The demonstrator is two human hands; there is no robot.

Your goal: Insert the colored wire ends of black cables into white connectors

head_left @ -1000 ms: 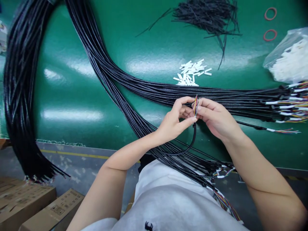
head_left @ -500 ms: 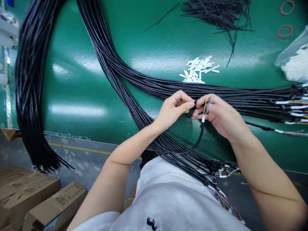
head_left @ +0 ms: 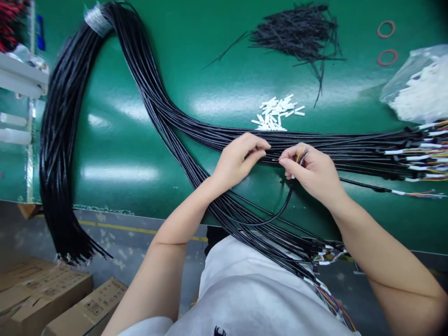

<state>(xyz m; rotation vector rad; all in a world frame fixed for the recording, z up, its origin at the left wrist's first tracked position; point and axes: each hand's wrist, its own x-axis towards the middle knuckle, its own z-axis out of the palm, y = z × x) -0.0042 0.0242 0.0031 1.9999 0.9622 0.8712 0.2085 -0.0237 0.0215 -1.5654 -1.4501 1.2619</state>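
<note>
My right hand (head_left: 311, 175) pinches the fanned coloured wires at the end of a black cable (head_left: 285, 205). A thin red wire with a bare tip (head_left: 276, 160) sticks out leftward from between its thumb and forefinger. Yellow and dark wires (head_left: 300, 156) show above the thumb. Below the hand the cable curves down and left into a bundle of black cables (head_left: 196, 172). My left hand (head_left: 241, 158) hovers just left of the red wire's tip, its thumb and fingertips slightly apart, nothing visible between them.
Behind my hands a thick row of black cables (head_left: 315, 140) crosses the green table (head_left: 210, 60). Short white tubes (head_left: 276, 112), a pile of thin black strips (head_left: 296, 32) and a plastic bag of white pieces (head_left: 420, 88) lie farther back. Cardboard boxes (head_left: 52, 294) stand at lower left.
My left hand has let go of the wire and drawn left, its fingers parting. My right hand has turned, now pinching the red wire. The view has shifted slightly.
</note>
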